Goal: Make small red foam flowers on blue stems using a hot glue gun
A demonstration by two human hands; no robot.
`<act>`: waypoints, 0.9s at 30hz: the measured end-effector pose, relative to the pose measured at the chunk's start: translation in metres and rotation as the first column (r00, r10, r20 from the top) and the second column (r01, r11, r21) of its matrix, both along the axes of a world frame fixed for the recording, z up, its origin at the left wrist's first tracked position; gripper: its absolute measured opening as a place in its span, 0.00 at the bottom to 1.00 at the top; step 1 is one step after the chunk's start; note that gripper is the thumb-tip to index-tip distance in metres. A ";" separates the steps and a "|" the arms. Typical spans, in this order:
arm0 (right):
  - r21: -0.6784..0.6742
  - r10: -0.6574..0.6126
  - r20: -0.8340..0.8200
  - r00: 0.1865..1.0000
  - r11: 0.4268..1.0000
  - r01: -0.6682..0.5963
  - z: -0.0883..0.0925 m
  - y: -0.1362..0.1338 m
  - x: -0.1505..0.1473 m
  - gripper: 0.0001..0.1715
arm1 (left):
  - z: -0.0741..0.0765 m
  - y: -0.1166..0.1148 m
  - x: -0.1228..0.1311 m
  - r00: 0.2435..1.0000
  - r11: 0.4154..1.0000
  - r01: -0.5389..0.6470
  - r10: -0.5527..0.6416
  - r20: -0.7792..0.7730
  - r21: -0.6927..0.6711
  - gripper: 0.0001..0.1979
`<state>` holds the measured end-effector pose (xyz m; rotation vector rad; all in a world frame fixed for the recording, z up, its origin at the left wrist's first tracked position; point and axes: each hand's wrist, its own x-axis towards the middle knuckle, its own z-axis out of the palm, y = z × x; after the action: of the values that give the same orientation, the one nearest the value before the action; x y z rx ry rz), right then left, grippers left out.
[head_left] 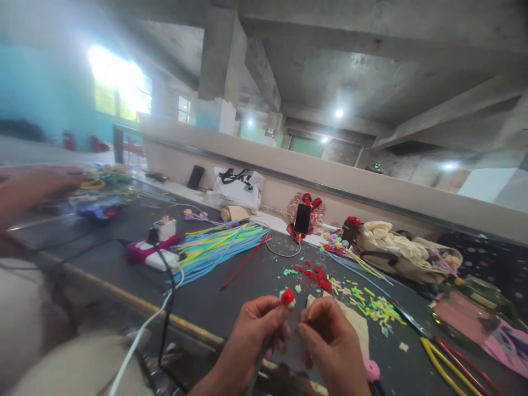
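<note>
Pinched between the thumb and forefinger of my left hand (264, 324) is a small fuzzy flower (287, 297), red in the middle with pale green around it. Just right of it is my right hand (328, 335), its fingers curled and pressed together; what they hold, if anything, is too small to make out. Past my hands lie red fuzzy pieces (317, 275) and a scatter of yellow and green cut bits (379, 308). A beige cloth (355, 322) lies partly behind my right hand.
Blue, yellow and green pipe cleaners (223, 247) lie beside a purple-and-white power strip (154, 253). Scissors (412, 322) with yellow and red handles lie right, near a glass jar (474, 308). A phone (302, 219) stands at the back. Another person's arm (37, 190) reaches in from the left.
</note>
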<state>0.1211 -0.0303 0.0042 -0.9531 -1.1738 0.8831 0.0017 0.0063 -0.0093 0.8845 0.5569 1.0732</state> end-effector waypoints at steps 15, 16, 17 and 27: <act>0.155 -0.275 0.142 0.951 0.955 0.253 -0.006 0.001 -0.009 0.07 | 0.004 -0.008 0.007 0.997 0.997 -0.071 0.071 0.017 0.002 0.11; 0.175 -0.296 0.169 0.940 0.948 0.267 -0.006 0.001 -0.009 0.07 | 0.004 -0.007 0.007 0.997 0.997 -0.082 0.082 0.013 0.006 0.11; 0.195 -0.314 0.197 0.929 0.941 0.277 -0.006 0.002 -0.009 0.07 | 0.003 -0.007 0.007 0.996 0.995 -0.095 0.095 0.005 0.013 0.11; 0.276 -0.350 0.315 0.882 0.923 0.267 -0.009 0.005 -0.007 0.08 | -0.002 0.000 0.006 0.980 0.985 -0.125 0.141 -0.139 0.119 0.14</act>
<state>0.1143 -0.0256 -0.0048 -1.1052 -1.3485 0.3115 0.0081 0.0060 -0.0111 1.0396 0.6930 1.1745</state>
